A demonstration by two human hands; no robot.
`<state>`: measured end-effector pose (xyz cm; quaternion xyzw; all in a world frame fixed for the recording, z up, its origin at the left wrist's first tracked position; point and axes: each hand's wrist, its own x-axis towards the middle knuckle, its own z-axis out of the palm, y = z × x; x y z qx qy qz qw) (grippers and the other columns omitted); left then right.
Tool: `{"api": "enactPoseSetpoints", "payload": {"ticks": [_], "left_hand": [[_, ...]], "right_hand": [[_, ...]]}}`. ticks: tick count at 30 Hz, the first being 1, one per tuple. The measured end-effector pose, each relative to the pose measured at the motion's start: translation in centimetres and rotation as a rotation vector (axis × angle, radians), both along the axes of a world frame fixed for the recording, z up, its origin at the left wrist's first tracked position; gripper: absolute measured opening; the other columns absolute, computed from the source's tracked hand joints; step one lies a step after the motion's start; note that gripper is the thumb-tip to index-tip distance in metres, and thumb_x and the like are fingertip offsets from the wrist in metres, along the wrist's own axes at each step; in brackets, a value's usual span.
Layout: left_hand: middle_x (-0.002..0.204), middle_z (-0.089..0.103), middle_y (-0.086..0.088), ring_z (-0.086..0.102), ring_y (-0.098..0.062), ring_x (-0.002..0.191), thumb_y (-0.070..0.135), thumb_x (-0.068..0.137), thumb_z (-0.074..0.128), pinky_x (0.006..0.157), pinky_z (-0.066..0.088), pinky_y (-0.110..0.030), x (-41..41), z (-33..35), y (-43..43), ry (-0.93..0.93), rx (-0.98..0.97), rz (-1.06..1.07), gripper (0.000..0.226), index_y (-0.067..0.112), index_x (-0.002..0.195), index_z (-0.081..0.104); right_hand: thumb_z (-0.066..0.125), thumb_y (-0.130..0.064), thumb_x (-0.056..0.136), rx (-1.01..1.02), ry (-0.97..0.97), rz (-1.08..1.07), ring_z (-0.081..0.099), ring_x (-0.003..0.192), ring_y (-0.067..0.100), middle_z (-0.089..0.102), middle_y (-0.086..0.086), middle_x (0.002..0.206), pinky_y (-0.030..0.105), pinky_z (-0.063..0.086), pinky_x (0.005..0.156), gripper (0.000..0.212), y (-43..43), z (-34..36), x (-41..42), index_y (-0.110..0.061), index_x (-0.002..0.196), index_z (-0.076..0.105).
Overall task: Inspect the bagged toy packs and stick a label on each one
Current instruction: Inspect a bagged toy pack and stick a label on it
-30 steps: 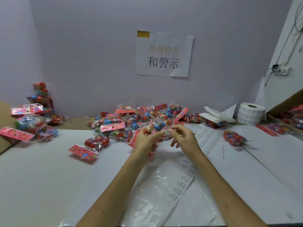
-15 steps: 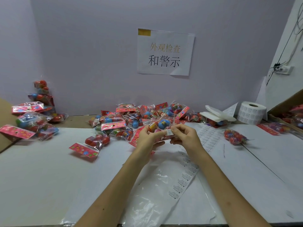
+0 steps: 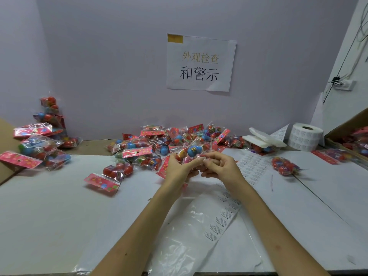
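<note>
Your left hand (image 3: pixel 179 168) grips a clear bag (image 3: pixel 192 152) with a blue ball and red ones inside; your right hand (image 3: pixel 220 168), curled, pinches its edge. Right of that hand, a cardboard box (image 3: pixel 343 126) holds more bags (image 3: pixel 359 139).

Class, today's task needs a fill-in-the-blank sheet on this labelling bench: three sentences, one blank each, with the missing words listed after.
1. The left hand and right hand hold one toy pack between them, and the ball showing at its top is ____.
2. The roll of labels stands at the person's far ____ on the table.
3. The sign on the wall has a ____ patch in its top left corner.

Missing words: blue; right; yellow
</note>
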<state>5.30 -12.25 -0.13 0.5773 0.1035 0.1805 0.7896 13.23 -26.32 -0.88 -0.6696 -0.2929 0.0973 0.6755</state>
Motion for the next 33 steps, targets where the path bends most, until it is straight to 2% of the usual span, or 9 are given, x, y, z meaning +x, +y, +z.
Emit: {"api": "enactPoseSetpoints", "payload": {"ticks": [3, 7, 9, 12, 16, 19, 22, 28, 33], "left_hand": [[0.113, 0.072, -0.020, 0.073, -0.019, 0.078, 0.017, 0.083, 0.083, 0.057, 0.053, -0.019, -0.05, -0.03, 0.10, -0.003, -0.021, 0.009, 0.055, 0.008, 0.130, 0.054], [0.114, 0.072, -0.014, 0.074, -0.028, 0.097, 0.019, 0.086, 0.081, 0.069, 0.058, -0.028, 0.13, -0.13, 0.19, 0.006, 0.017, 0.039, 0.051, 0.011, 0.128, 0.054], [0.114, 0.071, -0.013, 0.073, -0.028, 0.099, 0.020, 0.086, 0.080, 0.069, 0.057, -0.029, 0.15, -0.14, 0.28, 0.010, 0.037, 0.055, 0.049, 0.012, 0.128, 0.055], [0.110, 0.071, -0.009, 0.072, -0.021, 0.090, 0.024, 0.085, 0.081, 0.058, 0.053, -0.023, 0.15, -0.01, 0.32, 0.008, 0.107, 0.074, 0.047, 0.016, 0.124, 0.056], [0.104, 0.071, -0.002, 0.071, -0.013, 0.085, 0.027, 0.084, 0.082, 0.054, 0.051, -0.016, 0.23, -0.12, 0.05, -0.001, 0.209, 0.076, 0.043, 0.021, 0.118, 0.057], [0.102, 0.070, -0.002, 0.069, -0.012, 0.079, 0.024, 0.086, 0.080, 0.053, 0.050, -0.014, 0.28, -0.20, 0.06, 0.002, 0.197, 0.067, 0.041, 0.019, 0.119, 0.056], [0.106, 0.069, -0.006, 0.069, -0.015, 0.081, 0.021, 0.088, 0.078, 0.054, 0.052, -0.015, 0.36, -0.14, 0.14, 0.005, 0.173, 0.057, 0.040, 0.018, 0.121, 0.055], [0.112, 0.069, -0.011, 0.069, -0.021, 0.086, 0.024, 0.089, 0.077, 0.055, 0.053, -0.018, 0.26, -0.07, 0.24, 0.011, 0.149, 0.062, 0.042, 0.016, 0.125, 0.056], [0.113, 0.069, -0.011, 0.071, -0.021, 0.090, 0.029, 0.088, 0.078, 0.055, 0.053, -0.018, 0.22, -0.11, -0.02, -0.005, 0.242, 0.123, 0.046, 0.015, 0.126, 0.056]], "right_hand": [[0.063, -0.004, 0.097, 0.011, 0.005, 0.022, 0.074, 0.073, 0.028, 0.075, 0.018, 0.086, 0.030, 0.059, 0.068, 0.016, -0.04, 0.04, 0.07, -0.008, 0.111, 0.068], [0.061, -0.001, 0.098, -0.001, 0.004, 0.031, 0.074, 0.074, 0.027, 0.075, 0.017, 0.085, 0.031, 0.060, 0.070, 0.019, -0.06, 0.11, -0.01, -0.006, 0.115, 0.066], [0.061, -0.003, 0.098, -0.010, 0.005, 0.027, 0.074, 0.073, 0.027, 0.075, 0.016, 0.086, 0.030, 0.060, 0.069, 0.020, 0.03, 0.14, -0.12, -0.005, 0.118, 0.065], [0.068, -0.016, 0.096, -0.023, -0.032, -0.021, 0.073, 0.070, 0.026, 0.076, 0.014, 0.082, 0.031, 0.060, 0.066, 0.021, 0.20, 0.23, -0.30, -0.008, 0.115, 0.068], [0.078, -0.040, 0.078, -0.041, -0.083, -0.082, 0.074, 0.070, 0.028, 0.076, 0.011, 0.081, 0.032, 0.061, 0.066, 0.041, 0.21, 0.34, -0.52, -0.009, 0.104, 0.071], [0.076, -0.029, 0.087, -0.036, -0.071, -0.070, 0.075, 0.073, 0.029, 0.077, 0.010, 0.084, 0.030, 0.061, 0.067, 0.029, 0.04, 0.28, -0.27, -0.007, 0.103, 0.070], [0.070, -0.019, 0.094, -0.025, -0.054, -0.057, 0.075, 0.075, 0.030, 0.077, 0.010, 0.086, 0.030, 0.061, 0.069, 0.016, -0.05, 0.15, -0.02, -0.007, 0.104, 0.069], [0.067, -0.017, 0.096, 0.000, -0.026, -0.044, 0.074, 0.077, 0.033, 0.076, 0.014, 0.089, 0.032, 0.061, 0.070, 0.012, -0.05, 0.32, -0.17, -0.008, 0.103, 0.069], [0.070, -0.021, 0.095, -0.043, -0.055, -0.043, 0.074, 0.075, 0.029, 0.076, 0.013, 0.089, 0.031, 0.061, 0.070, 0.017, 0.03, 0.17, -0.15, -0.009, 0.107, 0.068]]}}
